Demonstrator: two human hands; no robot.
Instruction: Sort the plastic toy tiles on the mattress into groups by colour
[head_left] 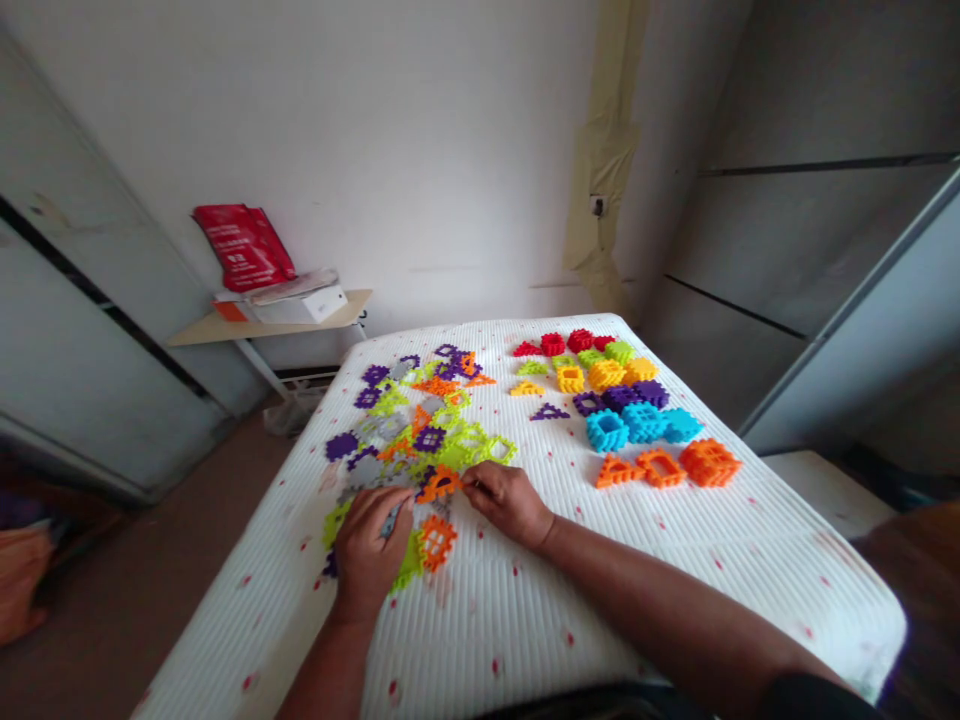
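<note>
A white ribbed bedcover [600,600], flecked with small red spots, carries a loose heap of tiles [420,430] in purple, lime green, grey and orange. The sorted stacks [622,400] run red, green, yellow, purple, blue and orange. At the heap's near edge are an orange tile [441,484] and a grey tile [391,520]. Behind are a red bag [244,247] with white lettering, a white box [300,303] and a white wall [375,150].
</note>
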